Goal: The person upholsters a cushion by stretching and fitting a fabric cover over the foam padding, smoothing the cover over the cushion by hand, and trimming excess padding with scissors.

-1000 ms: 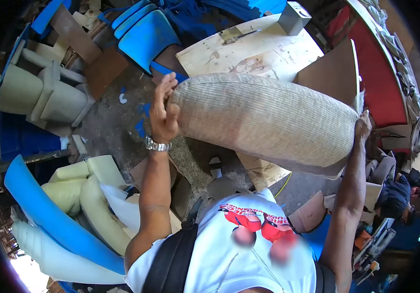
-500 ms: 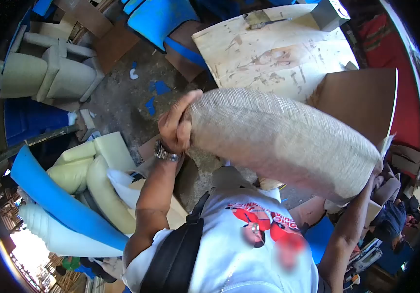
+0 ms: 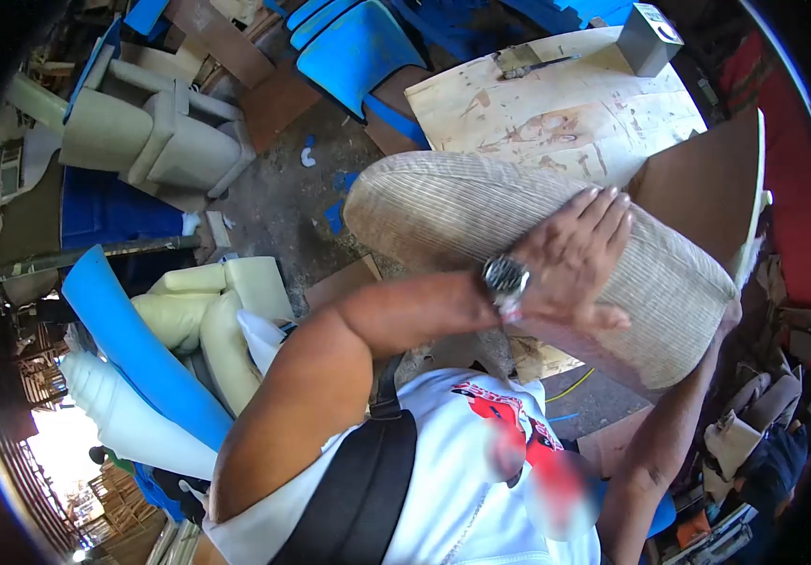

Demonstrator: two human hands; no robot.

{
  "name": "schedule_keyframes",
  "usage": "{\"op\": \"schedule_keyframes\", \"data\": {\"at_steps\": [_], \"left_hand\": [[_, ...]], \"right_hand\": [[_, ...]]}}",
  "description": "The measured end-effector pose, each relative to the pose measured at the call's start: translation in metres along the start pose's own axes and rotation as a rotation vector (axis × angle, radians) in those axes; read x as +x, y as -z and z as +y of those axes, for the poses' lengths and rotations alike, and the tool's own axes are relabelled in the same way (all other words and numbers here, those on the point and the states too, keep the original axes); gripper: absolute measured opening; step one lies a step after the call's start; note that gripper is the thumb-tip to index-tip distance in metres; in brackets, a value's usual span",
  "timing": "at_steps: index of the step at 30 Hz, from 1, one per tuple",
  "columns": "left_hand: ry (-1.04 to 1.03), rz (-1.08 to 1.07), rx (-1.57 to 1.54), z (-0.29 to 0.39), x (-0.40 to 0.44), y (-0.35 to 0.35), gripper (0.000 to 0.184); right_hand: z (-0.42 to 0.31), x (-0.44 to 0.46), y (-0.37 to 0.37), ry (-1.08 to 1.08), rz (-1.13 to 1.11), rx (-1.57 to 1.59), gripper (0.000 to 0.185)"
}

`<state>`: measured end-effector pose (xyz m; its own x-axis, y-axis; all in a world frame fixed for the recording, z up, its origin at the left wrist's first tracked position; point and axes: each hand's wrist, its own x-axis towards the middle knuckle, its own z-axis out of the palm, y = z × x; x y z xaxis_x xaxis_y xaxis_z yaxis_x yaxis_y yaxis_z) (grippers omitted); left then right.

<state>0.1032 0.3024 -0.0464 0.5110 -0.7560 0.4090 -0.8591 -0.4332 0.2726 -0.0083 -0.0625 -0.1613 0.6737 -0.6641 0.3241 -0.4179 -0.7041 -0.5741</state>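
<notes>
A long, curved cushion (image 3: 424, 202) in ribbed beige fabric is held up across the middle of the view. My left hand (image 3: 580, 254), with a metal watch on its wrist, lies flat on the cushion's upper face, fingers stretched out. At the cushion's right end, my right hand (image 3: 728, 325) grips the edge, though most of its fingers are hidden behind the fabric.
Beyond the cushion is a stained wooden board (image 3: 556, 104) bearing a grey box (image 3: 650, 42) and a brush-like tool. A brown panel (image 3: 707, 179) stands at right. Left are upholstered seats (image 3: 189, 146), cream foam pieces (image 3: 255, 282) and a blue sheet (image 3: 142, 348).
My left hand has let go of the cushion's left end and moved right, onto its face. The cushion has tilted, showing more ribbed fabric. My right hand keeps its hold.
</notes>
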Motion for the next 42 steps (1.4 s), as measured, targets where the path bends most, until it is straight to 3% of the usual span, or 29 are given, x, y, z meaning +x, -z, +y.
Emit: {"op": "schedule_keyframes", "data": {"at_steps": [1,3,4,6,7,9,11,13,16,21,23,27,29,31,34,42], "left_hand": [[-0.009,-0.005,0.007,0.004,0.02,-0.002,0.1],[0.063,-0.455,-0.183,0.002,0.051,0.0,0.09],[0.047,-0.461,-0.166,0.003,0.058,-0.006,0.09],[-0.001,-0.25,-0.415,0.002,0.06,-0.02,0.079],[-0.013,-0.249,-0.413,0.003,0.048,-0.014,0.079],[-0.105,0.002,-0.09,-0.01,0.006,0.008,0.076],[0.148,0.093,0.243,-0.03,-0.06,0.02,0.085],[0.414,-0.078,0.306,-0.04,-0.094,0.053,0.092],[0.564,0.0,0.43,-0.081,-0.132,0.067,0.093],[0.624,0.08,0.427,-0.106,-0.134,0.08,0.088],[0.778,0.012,0.167,-0.128,-0.148,0.082,0.084],[0.718,0.136,0.072,-0.14,-0.157,0.077,0.075],[0.614,0.256,0.1,-0.149,-0.167,0.061,0.069],[0.733,0.493,-0.036,-0.144,-0.175,0.052,0.063],[0.914,0.617,-0.289,-0.137,-0.216,0.027,0.06],[1.24,0.564,-0.799,-0.181,-0.377,-0.175,0.055]], "right_hand": [[-0.001,-0.002,-0.001,0.007,-0.001,0.007,0.039],[-0.002,0.0,-0.007,0.021,0.001,0.019,0.039],[-0.002,0.0,-0.012,0.024,0.001,0.025,0.039],[-0.005,-0.001,-0.013,0.025,0.014,0.028,0.039],[-0.005,0.0,-0.014,0.029,0.016,0.027,0.039],[-0.003,0.001,-0.012,0.028,0.021,0.014,0.039],[-0.001,0.001,-0.013,0.026,0.021,0.01,0.039],[0.005,0.004,-0.012,0.027,0.014,0.005,0.039],[0.009,0.009,-0.013,0.032,0.005,-0.007,0.039],[0.018,0.013,-0.012,0.047,-0.008,-0.033,0.039],[0.02,0.015,-0.009,0.051,-0.014,-0.043,0.039],[0.021,0.017,-0.008,0.043,-0.016,-0.051,0.039],[0.021,0.015,-0.005,0.037,-0.013,-0.057,0.039],[0.022,0.014,0.002,0.031,-0.008,-0.07,0.039],[0.024,0.01,0.013,0.021,-0.003,-0.075,0.039],[0.019,-0.006,0.034,-0.015,0.03,-0.091,0.039]]}}
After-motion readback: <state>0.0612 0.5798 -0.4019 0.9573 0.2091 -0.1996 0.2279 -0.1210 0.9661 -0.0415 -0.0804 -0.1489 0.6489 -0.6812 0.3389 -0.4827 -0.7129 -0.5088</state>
